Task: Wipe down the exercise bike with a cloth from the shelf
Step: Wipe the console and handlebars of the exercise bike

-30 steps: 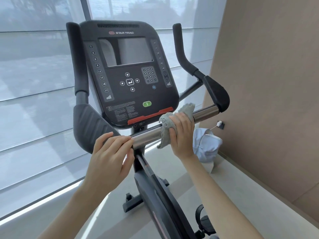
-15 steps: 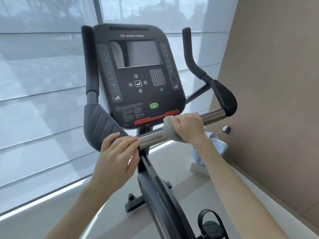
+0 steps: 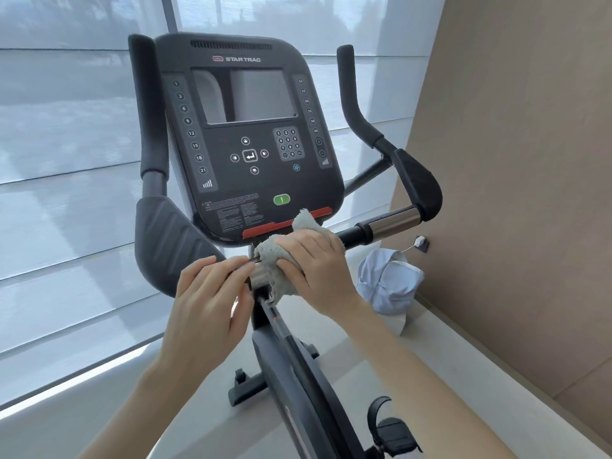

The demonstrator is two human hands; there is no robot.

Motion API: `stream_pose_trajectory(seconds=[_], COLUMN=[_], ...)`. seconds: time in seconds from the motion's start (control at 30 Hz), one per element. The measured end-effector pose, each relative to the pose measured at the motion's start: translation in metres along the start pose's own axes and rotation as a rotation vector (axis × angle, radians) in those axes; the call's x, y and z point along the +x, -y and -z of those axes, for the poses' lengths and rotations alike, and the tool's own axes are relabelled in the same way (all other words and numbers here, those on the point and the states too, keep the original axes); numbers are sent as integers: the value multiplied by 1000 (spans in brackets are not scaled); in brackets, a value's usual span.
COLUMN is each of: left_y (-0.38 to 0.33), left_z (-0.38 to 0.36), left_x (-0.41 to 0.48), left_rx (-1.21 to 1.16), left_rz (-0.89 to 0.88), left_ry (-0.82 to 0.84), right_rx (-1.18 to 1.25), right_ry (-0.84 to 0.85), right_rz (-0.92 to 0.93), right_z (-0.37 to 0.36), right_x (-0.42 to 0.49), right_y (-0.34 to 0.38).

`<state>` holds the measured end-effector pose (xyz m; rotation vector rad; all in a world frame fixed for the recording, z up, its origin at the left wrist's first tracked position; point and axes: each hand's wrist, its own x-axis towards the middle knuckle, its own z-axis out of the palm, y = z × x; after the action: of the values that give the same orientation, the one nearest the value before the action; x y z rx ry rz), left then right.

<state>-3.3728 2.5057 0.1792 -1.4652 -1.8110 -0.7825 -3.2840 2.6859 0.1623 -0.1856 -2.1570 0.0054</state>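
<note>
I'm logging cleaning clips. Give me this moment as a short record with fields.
left hand: grips the bar, just left of the cloth
right hand: holds the cloth on the bar
cloth: grey, under the console
bar: chrome, its right end bare
nearby: bin with blue liner

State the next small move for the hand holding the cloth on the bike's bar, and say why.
Probably slide the cloth rightward along the bar toward the black pad. The right hand wraps the cloth round the bar beside the left hand, whose grip blocks the way left; the shiny stretch rightward lies bare.
</note>
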Motion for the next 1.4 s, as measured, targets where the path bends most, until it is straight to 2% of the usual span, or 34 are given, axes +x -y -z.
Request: stream_pose_trajectory(seconds=[0.17,0.23,0.27,0.37,0.4,0.47,0.6,0.7,0.83,0.93,1.07,1.2,1.27,1.4], left_y=[1,3,3,5,6,8,11,14,16,12,2,1,3,4], left_z=[-3,-1,0,6,8,12,19,23,25,21,13,8,7,6], left_x=[-1,-4,-6,-9,-11,-15,-21,-24,-24,-20,-14,-10,-10,-12], left_rx=[56,79,91,113,119,121,128,140,146,134,125,149,153,145], left_rz=[-31,-51,-56,-36,-31,-25,-7,13,11,-10,-57,-79,-78,-68], left_ry=[53,49,48,40,36,15,-30,-33,-11,4,37,66,78,89], right_rx=[-84,-159,-202,-264,-241,-198,-245,-196,-119,-137,-114,-103,-196,-268], right_ry=[-38,4,72,431,506,541,327,177,3,-15,-31,6,99,619], right_rz=[-138,-249,-322,-450,-448,-412,-221,-155,21,121,87,-86,-200,-448], right_z=[11,12,12,9,8,7,-8,-17,-15,-10,1,16,22,19], right_x=[-1,8,16,42,47,51,44,35,18,5,-1,1,13,54], right_y=[-48,-46,-40,-26,-21,-6,45,64,47,22,-16,-44,-48,-42])
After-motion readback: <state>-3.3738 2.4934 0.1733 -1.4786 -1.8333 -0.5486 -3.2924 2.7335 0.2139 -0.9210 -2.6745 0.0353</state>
